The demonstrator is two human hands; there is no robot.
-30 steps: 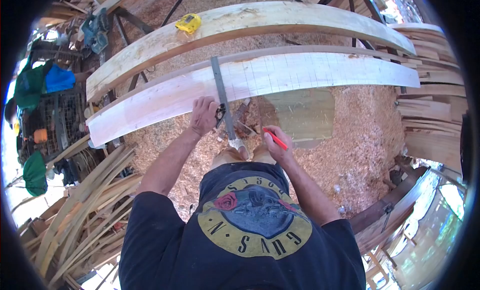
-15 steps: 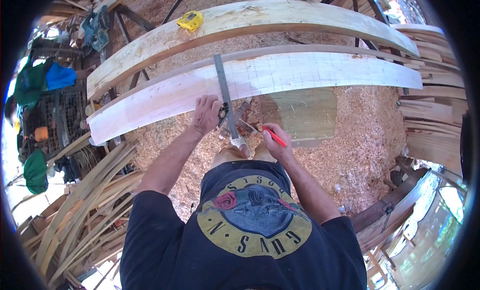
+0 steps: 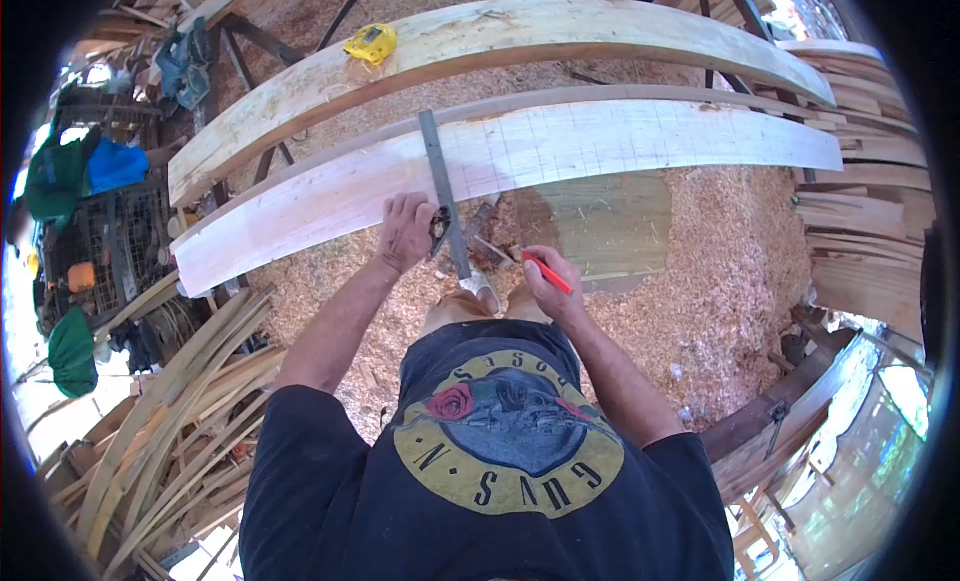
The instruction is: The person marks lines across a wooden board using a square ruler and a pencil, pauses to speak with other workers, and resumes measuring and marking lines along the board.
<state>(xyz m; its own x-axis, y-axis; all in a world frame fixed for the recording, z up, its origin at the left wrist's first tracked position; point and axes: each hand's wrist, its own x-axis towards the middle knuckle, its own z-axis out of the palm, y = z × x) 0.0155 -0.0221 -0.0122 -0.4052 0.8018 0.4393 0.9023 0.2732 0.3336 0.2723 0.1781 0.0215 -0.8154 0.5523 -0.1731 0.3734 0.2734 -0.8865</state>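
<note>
My left hand [image 3: 407,231] is closed around the dark head of a combination square [image 3: 437,161], at the near edge of a long, curved pale board [image 3: 330,196]. The square's metal blade lies across the board's face and sticks out past its near edge towards me. Thin cross lines mark the board to the right of the blade. Just below the board, my right hand [image 3: 552,281] grips a red pencil [image 3: 547,273], apart from the wood.
A second curved timber [image 3: 560,31] lies beyond the board, with a yellow tape measure [image 3: 371,44] on it. Wood strips [image 3: 170,411] are piled at left, and planks [image 3: 865,216] are stacked at right. Shavings cover the ground around a flat panel [image 3: 600,226].
The whole view has shifted slightly left. Both hands, the square and the pencil keep nearly the same places relative to the board.
</note>
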